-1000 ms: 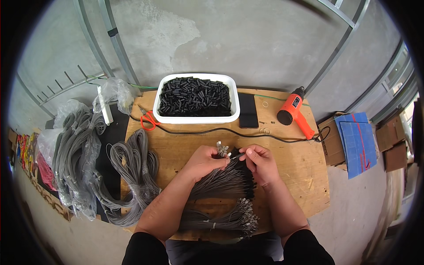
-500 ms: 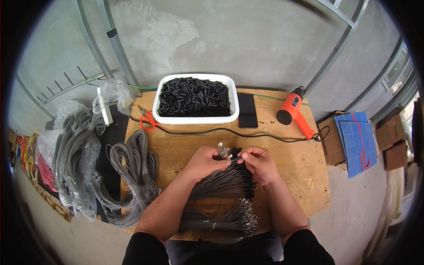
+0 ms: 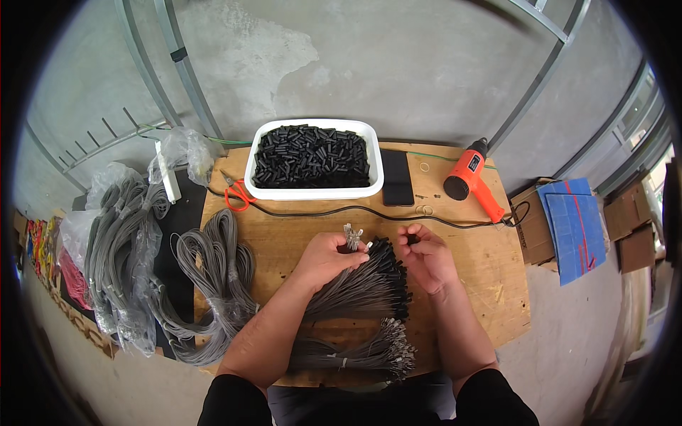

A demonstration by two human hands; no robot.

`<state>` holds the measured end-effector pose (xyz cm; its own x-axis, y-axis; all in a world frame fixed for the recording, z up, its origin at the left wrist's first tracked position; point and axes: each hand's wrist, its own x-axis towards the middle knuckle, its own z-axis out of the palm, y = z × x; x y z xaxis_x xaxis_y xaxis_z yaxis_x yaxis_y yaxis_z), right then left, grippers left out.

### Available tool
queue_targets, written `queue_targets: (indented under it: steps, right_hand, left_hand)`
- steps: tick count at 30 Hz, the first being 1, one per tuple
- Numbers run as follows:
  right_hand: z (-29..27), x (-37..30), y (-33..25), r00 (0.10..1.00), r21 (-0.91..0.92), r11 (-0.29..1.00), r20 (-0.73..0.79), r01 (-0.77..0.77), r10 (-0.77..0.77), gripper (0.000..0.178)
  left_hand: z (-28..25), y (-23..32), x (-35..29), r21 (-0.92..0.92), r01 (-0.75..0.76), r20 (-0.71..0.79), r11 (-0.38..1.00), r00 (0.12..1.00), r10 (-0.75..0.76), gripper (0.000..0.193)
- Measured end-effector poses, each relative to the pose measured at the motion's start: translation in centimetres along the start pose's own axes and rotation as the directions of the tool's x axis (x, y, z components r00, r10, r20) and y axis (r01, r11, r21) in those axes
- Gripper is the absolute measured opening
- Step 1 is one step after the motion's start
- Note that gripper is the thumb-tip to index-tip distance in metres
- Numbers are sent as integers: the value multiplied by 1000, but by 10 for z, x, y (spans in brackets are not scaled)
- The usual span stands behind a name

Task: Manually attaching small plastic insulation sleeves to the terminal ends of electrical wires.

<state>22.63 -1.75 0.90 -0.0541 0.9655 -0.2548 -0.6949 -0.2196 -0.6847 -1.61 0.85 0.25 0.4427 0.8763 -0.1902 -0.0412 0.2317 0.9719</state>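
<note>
My left hand (image 3: 321, 263) is closed round some grey cables, their silvery, clear-tipped ends (image 3: 352, 238) sticking up above the fist. One pale end pokes out by the thumb. To its right, my right hand (image 3: 435, 264) pinches a small black tube (image 3: 412, 239) between thumb and fingers, apart from the cables. Under and between my hands lies a fan of grey cables whose ends wear black sleeves (image 3: 399, 284). Closer to me is a tied bundle of grey cables (image 3: 341, 353) with bare pale connector ends (image 3: 399, 351).
Behind my hands stands a white tray (image 3: 378, 186) heaped with short black tubes (image 3: 312, 156). Beside it lie a black phone (image 3: 398, 179), an orange heat gun (image 3: 470, 174) with its black cord (image 3: 355, 208), and an orange-handled cutting tool (image 3: 240, 197). Coiled grey cables (image 3: 217, 263) are on the left.
My right hand has moved right, away from the cable ends by my left hand, with a black tube in its fingers. My left hand stays nearly where it was.
</note>
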Motion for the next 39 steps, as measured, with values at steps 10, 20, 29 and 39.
queue_targets:
  steps: [10,20,29,39]
  right_hand:
    - [22,-20,12,983,-652,737,146,179,-111,12]
    - [16,-18,17,978,-689,698,188,198,-93,12]
    - [5,-8,1,985,-77,995,155,-61,73,9]
    - [-5,3,-1,999,89,996,-47,-20,24,12]
  left_hand:
    - [7,7,-5,12,9,18,1000,1000,-9,15]
    - [7,8,-5,-25,44,125,999,991,-40,11]
    - [7,1,-2,-11,-3,32,1000,999,3,9]
    - [9,1,-2,-113,-7,17,994,1000,9,11]
